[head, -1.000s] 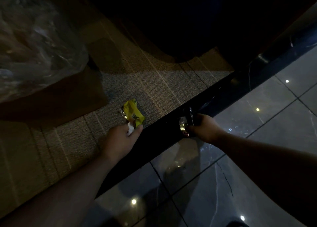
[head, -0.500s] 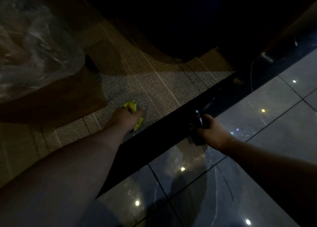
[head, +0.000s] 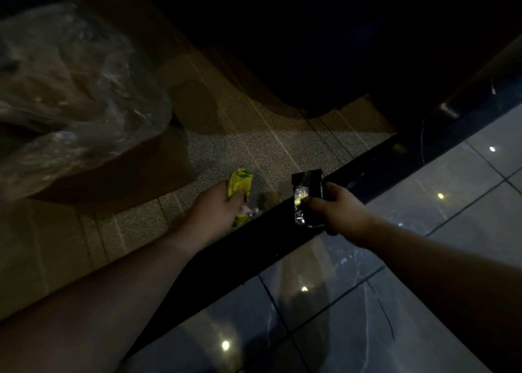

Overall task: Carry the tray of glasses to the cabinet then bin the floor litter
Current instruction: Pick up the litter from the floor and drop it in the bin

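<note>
Two bare hands reach down into a very dim scene, and each one holds one piece of litter. The left hand (head: 214, 211), at the centre of the frame, is closed around a crumpled yellow wrapper (head: 240, 182); the wrapper's top sticks out above the fingers and a smaller yellow corner shows below them, with a bit of pale and shiny material beside it (too small and dark to identify). The right hand (head: 339, 209), just to the right of centre, is clamped on a dark packet (head: 308, 197) with a silvery, reflective patch on its left side; the thumb presses on the packet's front and the fingers wrap behind it. The packet stands roughly upright in the grip. The two hands are near each other but apart, with a gap of carpet between them.

Under the left hand lies a woven beige carpet (head: 254, 144) with thin pale stripes. A single black strip (head: 254, 254) runs diagonally from the lower left to the upper right, dividing the carpet from glossy grey floor tiles (head: 423, 231), which take up the lower right of the frame and reflect several small points of light. In the upper left sits one large crinkled clear plastic bag (head: 73, 96), blurred. The top and upper right of the frame are almost black, and nothing can be made out there.
</note>
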